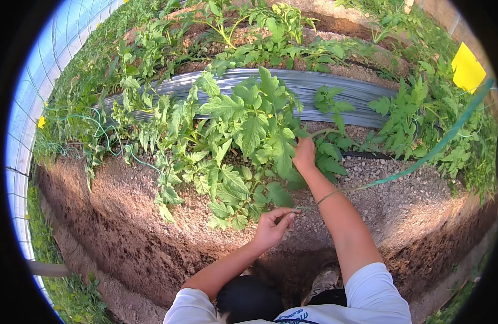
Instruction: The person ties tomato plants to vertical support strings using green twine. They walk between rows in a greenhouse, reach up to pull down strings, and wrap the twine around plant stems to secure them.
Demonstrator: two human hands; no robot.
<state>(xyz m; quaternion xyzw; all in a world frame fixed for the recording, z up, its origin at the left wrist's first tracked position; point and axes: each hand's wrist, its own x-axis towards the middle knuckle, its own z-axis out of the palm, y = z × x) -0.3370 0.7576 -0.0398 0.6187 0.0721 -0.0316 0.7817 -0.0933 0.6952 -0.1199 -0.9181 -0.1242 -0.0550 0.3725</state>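
Observation:
A leafy tomato plant (249,133) spreads over the soil bed in front of me. Between thumb and fingers, my left hand (273,227) pinches the end of a green twine (419,162), just below the plant's lower leaves. From there the twine crosses my right forearm and climbs toward the upper right edge of the view. My right hand (305,154) reaches in at the plant's right side, near a stem (326,131). Leaves hide its fingers, so what they touch cannot be seen.
Behind the plant lies a strip of shiny silver plastic mulch (338,87). More tomato plants (415,109) grow to the right and beyond. Loose green string (105,128) trails at left. A yellow card (468,69) hangs upper right. A sunken soil path (151,259) runs along the bed.

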